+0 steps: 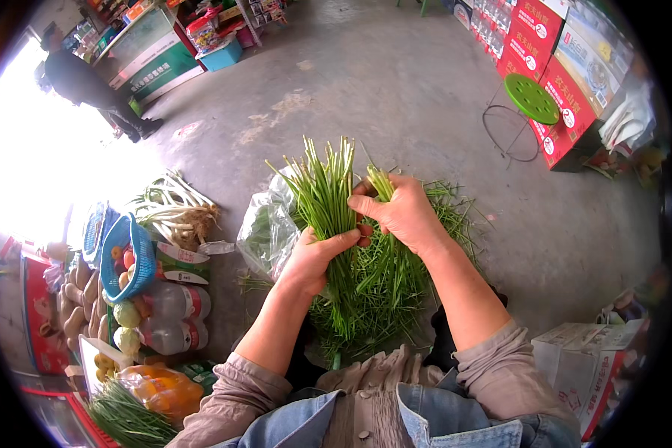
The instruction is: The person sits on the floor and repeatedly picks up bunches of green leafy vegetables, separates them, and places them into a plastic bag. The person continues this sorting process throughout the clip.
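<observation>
A thick bunch of long green chive stalks (326, 210) stands in the grip of my left hand (309, 262), pale cut ends up. Close beside it, my right hand (411, 215) pinches a smaller bunch of stalks (382, 182), whose green ends hang below the palm. My right thumb reaches the edge of the larger bunch. Under both hands a heap of loose green stalks (395, 305) covers the floor between my feet. A clear plastic bag (262, 238) with greenery inside lies left of the heap, partly behind my left hand.
To the left are long white-stemmed onions (173, 210), a blue basket (148, 269) of produce and large plastic bottles (173, 316). A green stool (532, 99) stands by stacked red cartons (571, 92). Another carton (571, 358) sits at lower right. A person (81, 78) stands at far left.
</observation>
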### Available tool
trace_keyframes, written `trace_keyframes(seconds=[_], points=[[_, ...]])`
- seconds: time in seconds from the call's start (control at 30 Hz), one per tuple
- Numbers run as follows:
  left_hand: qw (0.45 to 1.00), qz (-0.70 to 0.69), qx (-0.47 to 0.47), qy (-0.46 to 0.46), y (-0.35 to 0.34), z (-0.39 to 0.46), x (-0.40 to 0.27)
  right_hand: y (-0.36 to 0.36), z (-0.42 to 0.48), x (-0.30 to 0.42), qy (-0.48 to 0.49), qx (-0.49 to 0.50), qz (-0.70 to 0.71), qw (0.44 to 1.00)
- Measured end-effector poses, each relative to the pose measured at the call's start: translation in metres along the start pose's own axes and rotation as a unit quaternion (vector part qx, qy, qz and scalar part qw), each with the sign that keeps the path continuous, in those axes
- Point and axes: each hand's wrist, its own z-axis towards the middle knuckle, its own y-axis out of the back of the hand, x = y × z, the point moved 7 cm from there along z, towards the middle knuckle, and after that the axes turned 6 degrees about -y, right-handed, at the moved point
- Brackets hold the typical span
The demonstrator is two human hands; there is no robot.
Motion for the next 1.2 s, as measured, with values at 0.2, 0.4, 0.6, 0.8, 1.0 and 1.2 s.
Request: trace_keyframes(seconds=[0.2, 0.4, 0.6, 0.8, 1.0, 1.2], points=[[0.997, -0.066, -0.038, 0.022, 0.004, 0.000, 0.005, 0.002, 0.005, -0.012, -0.018, -0.010, 0.061, 0.998], [1.000, 0.000, 0.012, -0.009, -0.002, -0.002, -0.002, -0.007, 0.004, -0.010, 0.014, -0.022, 0.043, 0.999], [0.987, -0.146, -0.050, 0.041, 0.020, 0.004, 0.009, 0.001, 0.009, -0.014, -0.022, -0.043, 0.089, 0.995], [0.984, -0.124, -0.106, -0.068, 0.037, 0.006, -0.021, 0.010, 0.012, -0.017, -0.023, -0.058, 0.058, 0.996], [0.998, 0.014, -0.056, -0.039, 0.012, 0.002, -0.005, -0.001, 0.006, -0.021, -0.064, -0.044, 0.093, 0.993], [0.995, -0.018, -0.060, -0.076, -0.003, 0.001, -0.019, -0.012, 0.005, -0.018, -0.041, 0.005, 0.012, 0.999]])
